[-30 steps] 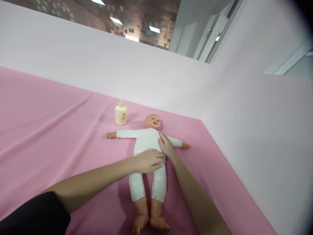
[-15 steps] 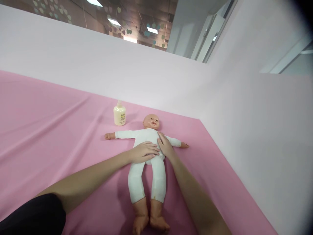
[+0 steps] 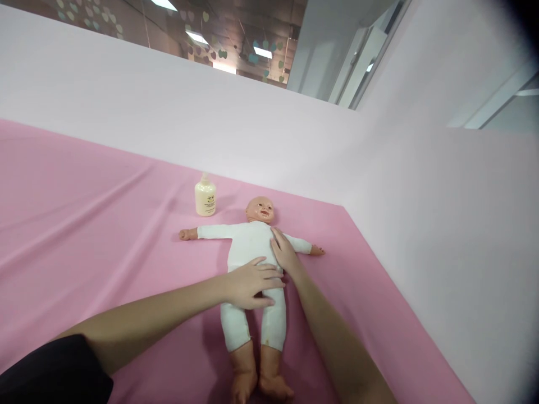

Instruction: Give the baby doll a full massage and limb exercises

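Observation:
A baby doll point(image 3: 252, 241) with a white cloth body lies face up, arms spread wide and feet toward me. My left hand point(image 3: 255, 283) is over its hips and upper thighs, fingers spread and pointing right; whether the palm presses down or hovers I cannot tell. Along the right side of the doll's chest rests my right hand point(image 3: 285, 251), its fingers stretched out toward the shoulder. Neither hand grips anything. Beyond the doll's outstretched arm on the left, a cream pump bottle point(image 3: 205, 197) with dark print stands upright.
A pink sheet point(image 3: 105, 213) with a few creases covers the surface under the doll. White walls point(image 3: 168, 106) border it at the back and on the right. Above the back wall, a window point(image 3: 236, 33) shows ceiling lights and heart-shaped decorations.
My left hand has moved down from the doll's belly to its hips and upper thighs, with the fingers more spread. The right hand, doll and bottle stay in place.

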`<state>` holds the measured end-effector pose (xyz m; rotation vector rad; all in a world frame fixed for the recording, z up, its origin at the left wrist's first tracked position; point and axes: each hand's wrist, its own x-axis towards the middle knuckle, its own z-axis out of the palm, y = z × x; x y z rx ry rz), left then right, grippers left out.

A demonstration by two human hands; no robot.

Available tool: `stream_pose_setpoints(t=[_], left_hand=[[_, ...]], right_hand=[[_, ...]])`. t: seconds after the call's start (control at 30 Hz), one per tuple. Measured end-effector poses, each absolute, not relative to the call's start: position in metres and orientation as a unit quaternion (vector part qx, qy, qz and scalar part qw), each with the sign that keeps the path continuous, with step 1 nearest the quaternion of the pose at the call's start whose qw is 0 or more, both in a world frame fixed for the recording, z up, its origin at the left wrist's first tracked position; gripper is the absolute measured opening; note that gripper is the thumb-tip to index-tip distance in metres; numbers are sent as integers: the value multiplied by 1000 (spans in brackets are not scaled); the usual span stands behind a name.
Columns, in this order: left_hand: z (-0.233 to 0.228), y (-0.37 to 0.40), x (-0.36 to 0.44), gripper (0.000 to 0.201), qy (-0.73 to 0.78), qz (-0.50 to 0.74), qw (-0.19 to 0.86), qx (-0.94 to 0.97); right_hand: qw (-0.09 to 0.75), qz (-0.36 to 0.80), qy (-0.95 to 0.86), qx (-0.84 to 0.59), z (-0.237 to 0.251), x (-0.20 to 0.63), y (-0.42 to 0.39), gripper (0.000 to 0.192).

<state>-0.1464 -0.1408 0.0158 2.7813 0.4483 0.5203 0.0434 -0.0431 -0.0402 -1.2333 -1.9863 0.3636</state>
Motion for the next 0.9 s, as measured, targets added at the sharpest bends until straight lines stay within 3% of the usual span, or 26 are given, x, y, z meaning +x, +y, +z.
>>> stream_pose_setpoints(t=[0.2,0.63,0.77,0.9], left_hand=[[17,-163,-137,41,102,165,136,972],[12,-195,-122,24,-29,137,232,963],[17,-183,-125,18,25,171,282,944],[14,-154,-130,27,166,264,337,888]], right_hand=[[379,150,-774,-484,-40,43,-44,50],[379,155,-772,-487,-42,44,-43,50],[380,153,-774,-482,-41,44,-44,50],[371,151,-781,-480,-42,45,-42,51]])
